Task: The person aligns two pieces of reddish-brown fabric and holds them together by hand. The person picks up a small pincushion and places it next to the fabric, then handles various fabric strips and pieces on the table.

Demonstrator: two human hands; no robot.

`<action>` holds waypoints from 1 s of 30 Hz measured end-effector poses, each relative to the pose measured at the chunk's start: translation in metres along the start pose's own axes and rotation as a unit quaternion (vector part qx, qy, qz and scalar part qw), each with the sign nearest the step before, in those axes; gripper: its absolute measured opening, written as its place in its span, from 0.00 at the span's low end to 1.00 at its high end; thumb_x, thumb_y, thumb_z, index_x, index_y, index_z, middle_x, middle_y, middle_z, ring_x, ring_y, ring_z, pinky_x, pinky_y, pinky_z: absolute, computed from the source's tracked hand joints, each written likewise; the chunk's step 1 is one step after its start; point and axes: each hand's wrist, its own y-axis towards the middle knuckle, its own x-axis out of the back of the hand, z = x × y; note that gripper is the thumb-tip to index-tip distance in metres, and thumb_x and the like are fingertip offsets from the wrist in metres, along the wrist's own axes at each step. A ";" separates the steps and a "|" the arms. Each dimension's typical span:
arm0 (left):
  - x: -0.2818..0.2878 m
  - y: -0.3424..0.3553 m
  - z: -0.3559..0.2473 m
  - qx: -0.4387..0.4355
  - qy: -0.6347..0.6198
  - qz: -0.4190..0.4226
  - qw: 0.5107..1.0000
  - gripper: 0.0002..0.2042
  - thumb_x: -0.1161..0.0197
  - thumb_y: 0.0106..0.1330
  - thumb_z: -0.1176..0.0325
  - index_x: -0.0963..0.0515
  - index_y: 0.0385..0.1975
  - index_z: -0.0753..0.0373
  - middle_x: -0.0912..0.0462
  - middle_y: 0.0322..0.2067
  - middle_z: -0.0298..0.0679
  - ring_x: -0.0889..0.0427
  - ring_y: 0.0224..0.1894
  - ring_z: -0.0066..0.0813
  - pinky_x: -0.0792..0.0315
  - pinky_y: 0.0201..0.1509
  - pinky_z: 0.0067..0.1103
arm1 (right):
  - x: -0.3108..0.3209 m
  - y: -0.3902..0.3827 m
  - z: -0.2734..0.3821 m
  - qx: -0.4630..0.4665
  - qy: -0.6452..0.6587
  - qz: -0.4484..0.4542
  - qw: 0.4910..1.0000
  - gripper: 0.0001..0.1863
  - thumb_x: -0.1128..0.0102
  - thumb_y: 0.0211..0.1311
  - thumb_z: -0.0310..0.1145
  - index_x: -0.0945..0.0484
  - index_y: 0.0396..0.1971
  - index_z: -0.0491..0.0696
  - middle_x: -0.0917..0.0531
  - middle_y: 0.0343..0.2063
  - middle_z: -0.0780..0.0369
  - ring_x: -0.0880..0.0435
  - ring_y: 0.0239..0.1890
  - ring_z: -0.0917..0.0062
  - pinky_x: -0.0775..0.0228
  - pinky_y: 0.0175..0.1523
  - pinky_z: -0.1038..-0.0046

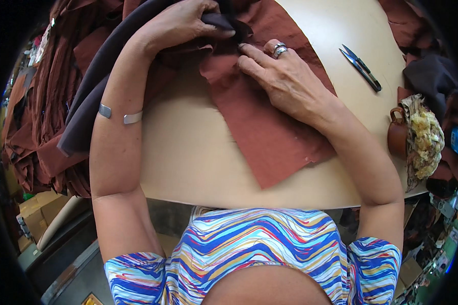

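Observation:
A reddish-brown cloth piece [264,137] lies across the pale table, its pointed end toward me. At the top, my left hand [185,23] is closed on a dark grey cloth [99,76] that drapes down to the left past my forearm. The fingers of my right hand [285,71], with rings on one, are bent and pinched at the upper edge of the brown cloth, close to where the dark cloth meets it. Folds hide the exact spot between the two hands.
Thread snips [361,68] lie on the table [180,152] to the right. Past them are a brown mug [397,133], a ruffled yellowish bundle [426,145] and dark cloth [432,79]. A big heap of brown cloth [46,107] hangs at the left. Cardboard boxes [40,216] stand below it.

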 end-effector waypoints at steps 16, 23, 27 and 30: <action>-0.064 0.033 0.070 -0.126 0.117 -0.215 0.961 0.19 0.37 0.52 0.72 0.28 0.45 0.61 0.22 0.36 0.47 0.22 0.39 0.45 0.28 0.42 0.31 | 0.041 -0.043 0.032 -0.025 -0.009 0.056 0.998 0.19 0.49 0.48 0.26 0.33 0.44 0.44 0.27 0.47 0.53 0.27 0.44 0.63 0.35 0.44 0.65; -0.049 -0.002 0.046 -0.198 0.115 -0.258 0.938 0.20 0.38 0.48 0.77 0.29 0.44 0.58 0.26 0.43 0.41 0.27 0.45 0.45 0.31 0.49 0.31 | 0.082 -0.104 0.060 -0.062 0.076 0.116 0.988 0.23 0.48 0.47 0.25 0.31 0.48 0.43 0.28 0.50 0.51 0.29 0.51 0.60 0.37 0.52 0.63; -0.062 -0.034 0.007 -0.330 0.131 -0.267 0.896 0.16 0.36 0.50 0.72 0.26 0.40 0.60 0.25 0.45 0.37 0.31 0.54 0.38 0.34 0.55 0.29 | 0.072 -0.110 0.057 -0.046 0.068 0.063 0.995 0.23 0.48 0.46 0.24 0.29 0.48 0.43 0.25 0.46 0.53 0.26 0.48 0.62 0.35 0.51 0.63; -0.083 -0.035 0.017 -0.248 0.167 -0.224 0.928 0.16 0.41 0.58 0.63 0.26 0.45 0.60 0.25 0.48 0.37 0.32 0.56 0.37 0.37 0.58 0.29 | 0.059 -0.113 0.048 0.007 0.039 -0.015 0.999 0.22 0.47 0.46 0.25 0.27 0.46 0.44 0.22 0.43 0.55 0.24 0.44 0.65 0.33 0.49 0.65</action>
